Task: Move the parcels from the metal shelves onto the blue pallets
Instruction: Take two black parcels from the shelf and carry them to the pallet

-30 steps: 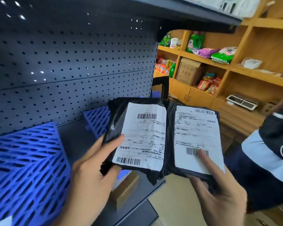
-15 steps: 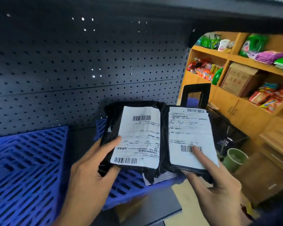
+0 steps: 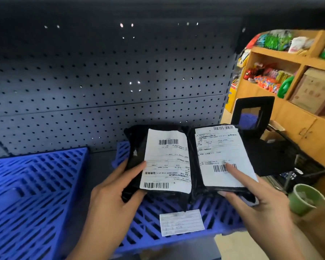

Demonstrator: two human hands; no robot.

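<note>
Two black parcels with white shipping labels are held side by side just above a blue pallet (image 3: 176, 209). My left hand (image 3: 109, 196) grips the left parcel (image 3: 165, 160) at its lower left edge, thumb on top. My right hand (image 3: 259, 203) holds the right parcel (image 3: 219, 156) from below, with the thumb pressing on its label near the barcode. A loose white label (image 3: 181, 222) lies on that pallet under the parcels. A second blue pallet (image 3: 32, 194) sits to the left on the same dark metal shelf.
A dark perforated back panel (image 3: 105, 87) closes the shelf behind. To the right stand wooden shelves (image 3: 289, 59) with packaged goods, a cardboard box (image 3: 315, 91), a black basket (image 3: 281, 154) and a green cup (image 3: 306, 199).
The view has swung left and down toward the shelf. Both hands have carried the parcels lower, over the right blue pallet; the grips are unchanged.
</note>
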